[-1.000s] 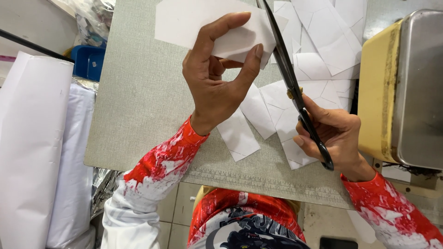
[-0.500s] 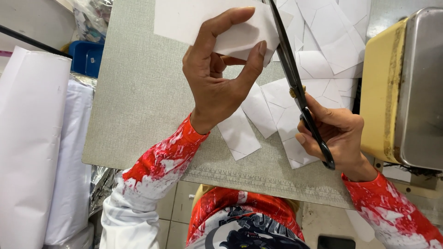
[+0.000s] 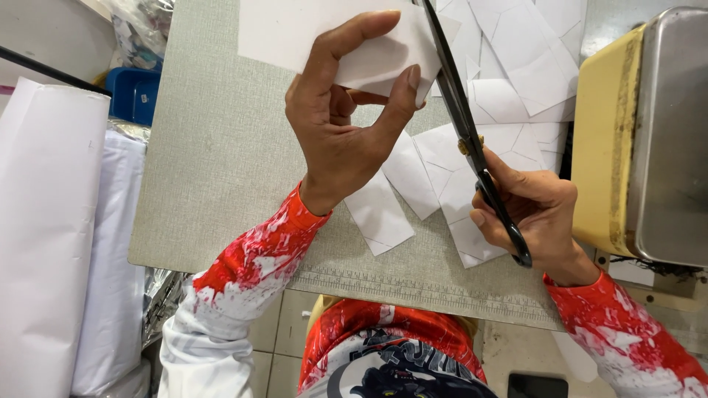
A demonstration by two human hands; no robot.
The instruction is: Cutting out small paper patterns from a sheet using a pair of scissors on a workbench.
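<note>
My left hand (image 3: pixel 341 125) pinches a white sheet of paper (image 3: pixel 295 33) and holds it up over the grey cutting mat (image 3: pixel 214 155). My right hand (image 3: pixel 535 210) grips the black handles of long scissors (image 3: pixel 461 121), whose blades run up along the right edge of the held sheet. Several cut white paper pieces (image 3: pixel 509 81) lie spread on the mat under and beyond the scissors. Both arms wear red and white sleeves.
A metal tray on a yellow block (image 3: pixel 641 140) stands at the right. White paper rolls (image 3: pixel 51 236) lie at the left, with a blue bin (image 3: pixel 136 92) behind them. The mat's front edge carries a printed ruler strip (image 3: pixel 413 284). Tiled floor shows below.
The scissors and my right hand have shifted slightly, with the blades further along the sheet's edge. My left hand keeps its hold on the paper.
</note>
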